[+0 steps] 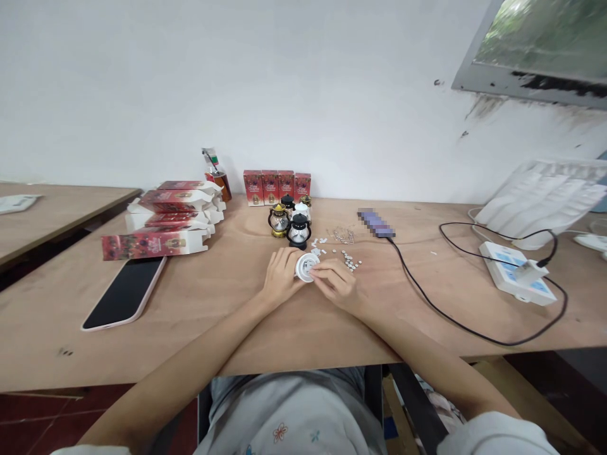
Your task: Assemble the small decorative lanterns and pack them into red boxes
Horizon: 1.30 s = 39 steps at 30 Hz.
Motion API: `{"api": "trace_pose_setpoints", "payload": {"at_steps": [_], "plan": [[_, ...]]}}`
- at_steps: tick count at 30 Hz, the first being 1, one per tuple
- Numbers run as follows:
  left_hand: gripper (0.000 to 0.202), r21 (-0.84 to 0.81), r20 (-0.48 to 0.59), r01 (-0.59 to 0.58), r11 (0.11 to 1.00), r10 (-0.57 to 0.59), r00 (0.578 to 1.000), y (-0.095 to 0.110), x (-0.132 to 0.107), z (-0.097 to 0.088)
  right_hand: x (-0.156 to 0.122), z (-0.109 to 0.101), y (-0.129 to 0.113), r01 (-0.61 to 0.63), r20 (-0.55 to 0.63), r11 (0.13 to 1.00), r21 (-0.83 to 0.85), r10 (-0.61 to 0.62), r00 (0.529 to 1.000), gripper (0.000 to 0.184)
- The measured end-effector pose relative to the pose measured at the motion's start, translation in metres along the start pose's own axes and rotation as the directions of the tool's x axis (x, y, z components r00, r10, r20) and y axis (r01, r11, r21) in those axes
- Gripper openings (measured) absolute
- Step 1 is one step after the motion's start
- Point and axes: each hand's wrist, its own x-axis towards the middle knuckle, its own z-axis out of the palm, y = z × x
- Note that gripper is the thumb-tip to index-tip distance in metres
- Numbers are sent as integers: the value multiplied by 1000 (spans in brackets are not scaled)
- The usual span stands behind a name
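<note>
My left hand [281, 275] is wrapped round a white miniature lantern [301, 272], whose round base with an opened compartment faces up. My right hand [336, 282] has its thumb and finger pinched at that base; whatever is between them is too small to make out. Just beyond my hands stand small lanterns: a black one [299, 232], a gold one [278, 221] and a white one [302, 212], with others partly hidden behind. White plastic pieces [317, 249], several button cells [349, 261] and a scatter of small screws [343, 236] lie near my right hand.
Several red boxes [277, 186] stand by the wall. At left, opened boxes [175, 212] are stacked beside a phone [124, 291]. A second phone [376, 222] has a black cable [427, 306] running to a power strip [515, 273]. White packaging [535, 196] sits at right.
</note>
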Motion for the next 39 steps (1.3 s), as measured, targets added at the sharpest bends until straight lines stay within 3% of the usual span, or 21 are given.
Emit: {"api": "trace_pose_setpoints", "payload": {"at_steps": [12,18,32,39], "plan": [[34,31,-26,-52,998,52,998,2,2,-3,3,0,-5,-16,-10,999,-48,16,1000,13],[38,27,19,-37,999,36,999,0,0,-2,0,0,-5,-24,2,997,-77,24,1000,13],[34,41,13,-53,998,52,999,1,0,-4,-1,1,-4,70,-24,995,-75,-72,997,18],[35,20,39,3,1000,-4,999,-1,1,-3,-2,2,-1,19,46,999,-47,-16,999,19]]}}
